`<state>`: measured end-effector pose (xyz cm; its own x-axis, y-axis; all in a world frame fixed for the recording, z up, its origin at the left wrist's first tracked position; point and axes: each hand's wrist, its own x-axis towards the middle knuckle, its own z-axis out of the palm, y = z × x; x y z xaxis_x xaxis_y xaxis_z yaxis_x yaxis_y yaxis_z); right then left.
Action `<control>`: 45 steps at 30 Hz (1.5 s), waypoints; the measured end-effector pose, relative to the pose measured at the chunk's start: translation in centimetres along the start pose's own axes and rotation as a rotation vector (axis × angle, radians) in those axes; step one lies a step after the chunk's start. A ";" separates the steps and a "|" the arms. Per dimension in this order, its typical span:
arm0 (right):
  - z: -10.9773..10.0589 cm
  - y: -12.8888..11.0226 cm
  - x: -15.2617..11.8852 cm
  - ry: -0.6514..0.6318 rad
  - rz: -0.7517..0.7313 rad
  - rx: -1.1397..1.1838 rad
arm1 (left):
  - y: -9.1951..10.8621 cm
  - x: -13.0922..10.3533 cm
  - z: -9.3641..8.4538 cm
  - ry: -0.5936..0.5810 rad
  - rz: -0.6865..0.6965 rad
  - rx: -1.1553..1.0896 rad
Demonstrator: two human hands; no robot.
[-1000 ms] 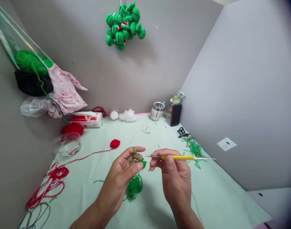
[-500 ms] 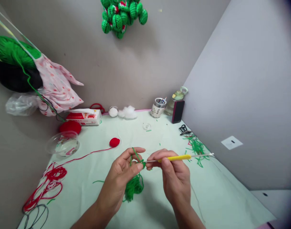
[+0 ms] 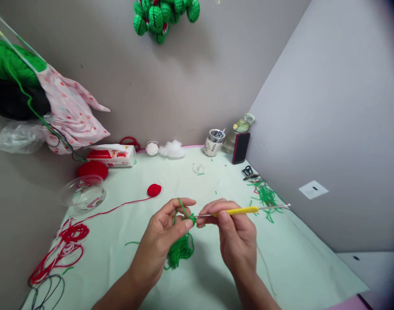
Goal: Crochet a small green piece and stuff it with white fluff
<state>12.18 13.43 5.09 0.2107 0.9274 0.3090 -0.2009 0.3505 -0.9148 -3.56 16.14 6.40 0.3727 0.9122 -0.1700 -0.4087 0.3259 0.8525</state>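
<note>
Between thumb and fingers, my left hand pinches a small green crochet piece. Green yarn runs from that piece up over my raised left index finger. My right hand grips a crochet hook by its yellow handle, the metal shaft pointing left into the green stitches. The hook's other metal end sticks out to the right. Below my left hand, a loose bundle of green yarn lies on the pale green cloth. The hook's working tip is hidden in the stitches.
Left are red and white yarn, a clear plastic bowl and a tissue pack. A red ball lies mid-table. At the back stand a pen tin and a phone. Green yarn scraps lie right, near black scissors.
The view has shifted slightly, so the surroundings sit a little higher and further left. Both hands keep their grips, with the hook still at the green piece.
</note>
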 end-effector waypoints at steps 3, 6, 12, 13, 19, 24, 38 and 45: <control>-0.2 0.0 0.3 -0.027 0.053 0.042 | 0.0 0.0 -0.3 -0.035 0.003 0.018; -0.3 0.1 0.8 -0.055 0.139 0.114 | -0.1 0.1 -0.7 -0.101 -0.021 0.020; 0.3 0.7 1.1 -0.087 0.384 0.441 | -0.1 0.3 -1.1 -0.197 -0.101 -0.027; 0.4 0.8 1.0 -0.092 0.403 0.480 | -0.1 0.3 -1.1 -0.200 -0.110 -0.044; 0.7 1.3 0.6 -0.079 0.185 0.310 | -0.2 0.6 -0.8 -0.120 -0.126 -0.054; 0.7 1.4 0.6 -0.022 0.052 0.144 | 0.0 0.6 -0.9 -0.032 -0.085 -0.021; 0.5 0.5 0.3 -0.038 -0.028 -0.020 | 0.0 0.2 -1.3 0.018 -0.006 0.085; 0.2 0.2 -0.4 -0.150 -0.435 -0.571 | -0.3 -0.1 -0.4 0.170 0.115 0.160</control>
<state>11.84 13.21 4.82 0.0166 0.7424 0.6698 0.4092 0.6062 -0.6820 -3.83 16.09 5.98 0.1801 0.9741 -0.1368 -0.2980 0.1866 0.9361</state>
